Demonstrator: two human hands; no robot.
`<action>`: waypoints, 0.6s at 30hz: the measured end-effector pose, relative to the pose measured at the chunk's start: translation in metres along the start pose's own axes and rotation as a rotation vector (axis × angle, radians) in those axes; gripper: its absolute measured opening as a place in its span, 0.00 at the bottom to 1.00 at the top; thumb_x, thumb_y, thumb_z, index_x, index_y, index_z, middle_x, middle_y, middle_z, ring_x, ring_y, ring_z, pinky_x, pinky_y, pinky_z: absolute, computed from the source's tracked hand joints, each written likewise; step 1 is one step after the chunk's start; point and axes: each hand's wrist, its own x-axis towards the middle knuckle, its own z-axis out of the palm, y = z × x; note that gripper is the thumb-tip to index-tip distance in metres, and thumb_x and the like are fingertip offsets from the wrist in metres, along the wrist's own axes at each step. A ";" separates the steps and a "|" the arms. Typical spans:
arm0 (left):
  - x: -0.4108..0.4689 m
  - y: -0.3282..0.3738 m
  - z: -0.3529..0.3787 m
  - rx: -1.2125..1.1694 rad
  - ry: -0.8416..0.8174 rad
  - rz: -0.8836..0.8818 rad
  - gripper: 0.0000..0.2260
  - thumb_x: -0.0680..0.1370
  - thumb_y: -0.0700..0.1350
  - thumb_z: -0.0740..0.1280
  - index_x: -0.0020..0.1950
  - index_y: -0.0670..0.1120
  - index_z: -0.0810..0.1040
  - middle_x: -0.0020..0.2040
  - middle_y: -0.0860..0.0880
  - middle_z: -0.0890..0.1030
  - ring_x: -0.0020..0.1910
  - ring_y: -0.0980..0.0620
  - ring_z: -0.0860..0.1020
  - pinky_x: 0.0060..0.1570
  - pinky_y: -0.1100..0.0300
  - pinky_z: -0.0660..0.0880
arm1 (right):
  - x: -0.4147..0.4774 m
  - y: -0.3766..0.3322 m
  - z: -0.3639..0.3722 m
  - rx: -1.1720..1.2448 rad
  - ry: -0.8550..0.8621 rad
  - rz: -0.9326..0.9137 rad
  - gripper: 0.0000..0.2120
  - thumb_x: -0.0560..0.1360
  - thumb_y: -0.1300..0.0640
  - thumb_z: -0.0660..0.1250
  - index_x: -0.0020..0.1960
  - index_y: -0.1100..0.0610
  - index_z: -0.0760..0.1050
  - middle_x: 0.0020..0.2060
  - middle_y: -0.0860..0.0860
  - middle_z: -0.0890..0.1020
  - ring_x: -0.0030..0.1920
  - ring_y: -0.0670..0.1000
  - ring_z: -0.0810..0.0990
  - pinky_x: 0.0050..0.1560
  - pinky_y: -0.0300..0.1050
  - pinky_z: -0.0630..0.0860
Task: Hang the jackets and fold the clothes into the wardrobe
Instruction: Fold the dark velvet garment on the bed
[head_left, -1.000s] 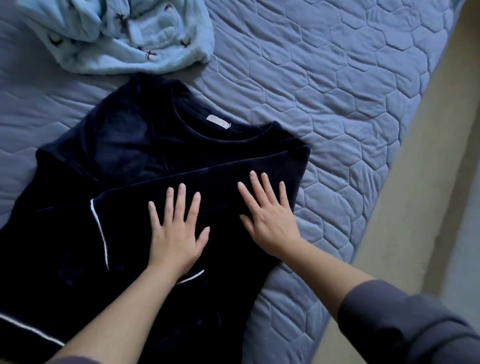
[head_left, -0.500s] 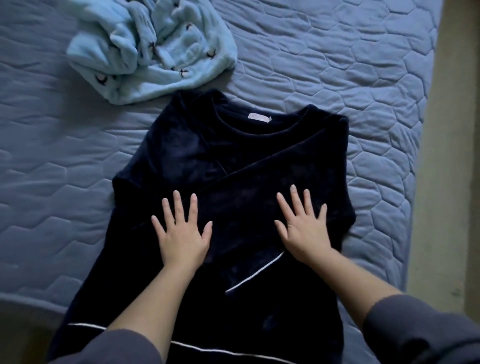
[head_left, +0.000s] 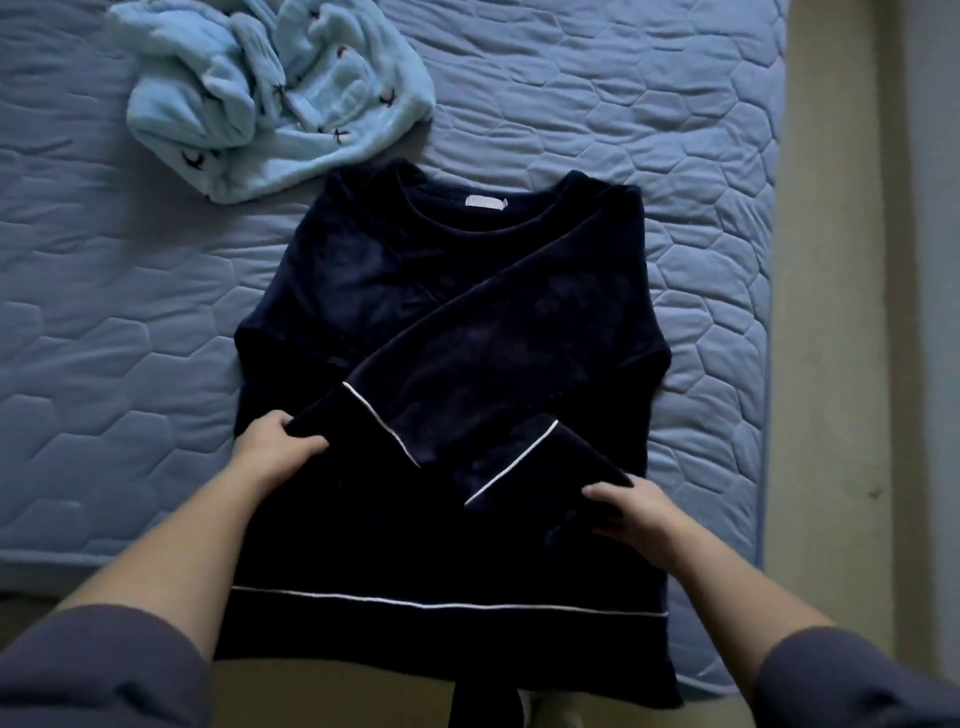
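Dark top: a dark blue top (head_left: 467, 322) is lying flat on the bed (head_left: 597, 93), with its neck pointing to 12 o'clock and both sleeves lying crossed over its front.
Left hand: the left hand (head_left: 275, 441) is pinching one sleeve cuff at 8 o'clock on the top, fingers curled round the cloth.
Right hand: the right hand (head_left: 631, 512) is gripping the other cuff at 4 o'clock.
Fluffy bundle: a light blue fluffy bundle (head_left: 270, 98) is sitting crumpled at 11 o'clock, just beside the top's shoulder.
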 end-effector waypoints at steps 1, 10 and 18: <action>0.000 -0.006 -0.004 -0.176 -0.034 -0.052 0.15 0.71 0.45 0.74 0.53 0.41 0.75 0.44 0.40 0.80 0.34 0.44 0.77 0.36 0.55 0.74 | -0.002 0.004 -0.005 0.112 0.020 -0.005 0.07 0.75 0.66 0.66 0.51 0.57 0.75 0.40 0.54 0.81 0.40 0.53 0.80 0.39 0.47 0.77; -0.068 -0.005 0.017 0.447 0.380 0.400 0.30 0.74 0.49 0.66 0.74 0.44 0.61 0.74 0.40 0.62 0.72 0.40 0.61 0.66 0.44 0.63 | -0.043 0.022 0.038 -0.946 0.620 -0.627 0.29 0.75 0.54 0.62 0.74 0.55 0.60 0.74 0.54 0.63 0.74 0.55 0.60 0.70 0.55 0.58; 0.006 0.037 0.013 0.782 0.324 0.898 0.26 0.79 0.46 0.55 0.77 0.48 0.56 0.76 0.50 0.60 0.74 0.50 0.60 0.72 0.47 0.54 | 0.001 -0.032 0.148 -1.361 0.353 -1.024 0.30 0.80 0.45 0.51 0.78 0.46 0.43 0.78 0.47 0.41 0.77 0.54 0.39 0.73 0.64 0.43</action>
